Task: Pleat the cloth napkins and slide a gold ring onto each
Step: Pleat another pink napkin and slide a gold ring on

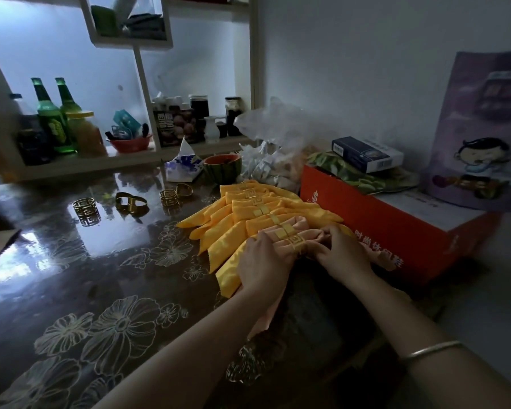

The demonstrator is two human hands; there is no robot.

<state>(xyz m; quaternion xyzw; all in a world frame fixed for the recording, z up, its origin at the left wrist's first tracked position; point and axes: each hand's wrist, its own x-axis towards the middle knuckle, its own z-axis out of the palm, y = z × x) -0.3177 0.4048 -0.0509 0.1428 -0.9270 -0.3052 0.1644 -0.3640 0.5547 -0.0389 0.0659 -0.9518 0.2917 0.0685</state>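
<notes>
**Desk:** Where is the napkin they're working on?

**Operator:** From my remote seat I see the peach napkin (314,235) at the near end of the row; it lies on the right side of the table (101,290), just beside the orange box (381,228); a gold ring (296,242) sits round its middle, between the two hands.

**Desk:** And the fingers?

**Operator:** The left hand (263,261) lies over the cloth to the left of the ring, fingers pressed together and curled down round the gathered folds; the right hand (341,252) grips the cloth on the ring's other side, fingers bent and close together; I cannot tell where its thumb is; a silver bracelet (431,352) circles the right forearm.

**Desk:** What else is in frame?

**Operator:** The yellow napkins (227,228) fan out in an overlapping row behind the peach one, each banded across the middle by a gold ring of its own; several loose rings (84,205) stand well apart to the left on the glossy, flower-patterned tabletop; two of them touch. Behind the row are a halved watermelon (222,168), a tissue pack (183,169) and a clear plastic bag (278,128); a dark blue carton (366,153) rests on top of the orange box; two green bottles (50,119) stand on the shelf at far left.
</notes>
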